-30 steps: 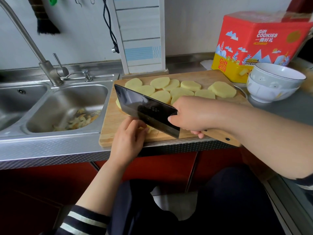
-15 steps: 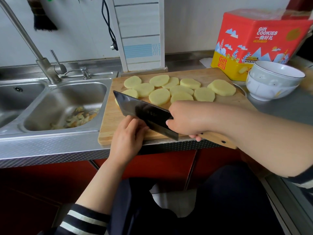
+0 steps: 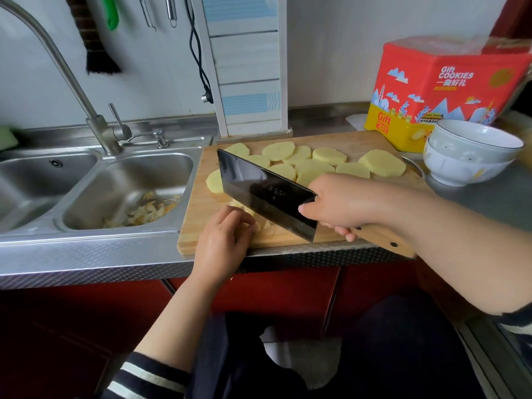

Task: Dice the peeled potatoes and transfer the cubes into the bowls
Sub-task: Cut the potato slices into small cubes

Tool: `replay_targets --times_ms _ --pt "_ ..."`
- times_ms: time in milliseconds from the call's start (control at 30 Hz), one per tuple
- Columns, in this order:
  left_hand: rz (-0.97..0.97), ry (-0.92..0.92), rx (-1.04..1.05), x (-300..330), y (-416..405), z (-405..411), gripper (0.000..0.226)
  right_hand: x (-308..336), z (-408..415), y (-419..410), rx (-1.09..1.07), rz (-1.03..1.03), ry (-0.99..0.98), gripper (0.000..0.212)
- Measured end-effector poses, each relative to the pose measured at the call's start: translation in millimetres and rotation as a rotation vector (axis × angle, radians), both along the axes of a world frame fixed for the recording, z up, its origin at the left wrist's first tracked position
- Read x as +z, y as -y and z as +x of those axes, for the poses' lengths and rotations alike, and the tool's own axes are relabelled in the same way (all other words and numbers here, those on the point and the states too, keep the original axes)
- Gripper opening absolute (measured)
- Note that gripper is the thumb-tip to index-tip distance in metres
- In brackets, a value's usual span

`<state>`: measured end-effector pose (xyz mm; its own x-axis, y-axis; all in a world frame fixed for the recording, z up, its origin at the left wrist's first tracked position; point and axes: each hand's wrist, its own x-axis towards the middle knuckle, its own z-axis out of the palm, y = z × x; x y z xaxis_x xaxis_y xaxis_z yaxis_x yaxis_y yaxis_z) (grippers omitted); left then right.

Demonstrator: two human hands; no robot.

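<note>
Potato slices [image 3: 331, 161] lie across the cutting board [image 3: 198, 217], toward 12 o'clock. Right hand [image 3: 342, 201] grips the cleaver [image 3: 264, 194], blade angled over the board. Left hand [image 3: 223, 243], fingers curled, pins potato pieces [image 3: 263, 223] at 6 o'clock. Stacked bowls [image 3: 469, 152] stand at 2 o'clock.

Bare board [image 3: 198, 214] lies open along the left edge, beside the sink [image 3: 161, 168]. Slices [image 3: 329, 156] cover the far half; the cleaver [image 3: 264, 194] crosses the middle at a slant. Stacked bowls [image 3: 466, 156] and the tin [image 3: 431, 90] close off the right; an upright panel [image 3: 247, 67] stands behind the board.
</note>
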<state>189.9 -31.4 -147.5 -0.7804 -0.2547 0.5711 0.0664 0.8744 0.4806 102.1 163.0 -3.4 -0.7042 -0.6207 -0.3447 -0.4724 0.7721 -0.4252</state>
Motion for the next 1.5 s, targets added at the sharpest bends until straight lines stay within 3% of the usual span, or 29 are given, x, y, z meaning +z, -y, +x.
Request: replay_targets --times_ms 233,433,567,800,967,1167,1233,1333,1400,1500 --pt "0.111 0.055 0.056 10 -10 -5 0.013 8 -9 -15 -0.051 -0.096 0.008 0.034" --pt "0.318 -0.088 0.255 13 7 6 0.011 7 -4 -18 -0.01 -0.165 0.129 0.035" --pt "0.45 -0.152 0.338 18 28 7 0.008 3 1 -8 0.032 -0.183 0.212 0.024" --pt "0.47 -0.042 0.451 39 51 -8 0.017 -3 -1 17 0.03 -0.166 0.273 0.026" --pt "0.444 0.127 0.433 48 68 -18 0.024 -2 -5 11 0.037 -0.225 0.297 0.01" --pt "0.396 -0.03 0.377 50 45 -5 0.006 5 -14 1 -0.01 -0.353 0.266 0.01" --pt "0.318 -0.045 0.19 41 32 4 0.025 5 -17 0 -0.011 -0.378 0.251 0.007" --pt "-0.012 0.034 -0.05 21 16 11 0.081 0 -20 2 -0.027 -0.39 0.217 0.006" --pt "-0.231 0.157 -0.048 8 9 5 0.102 -5 -21 4 -0.038 -0.396 0.202 0.011" --pt "-0.224 0.35 0.031 10 4 -7 0.115 -10 -23 0 -0.056 -0.411 0.177 0.015"
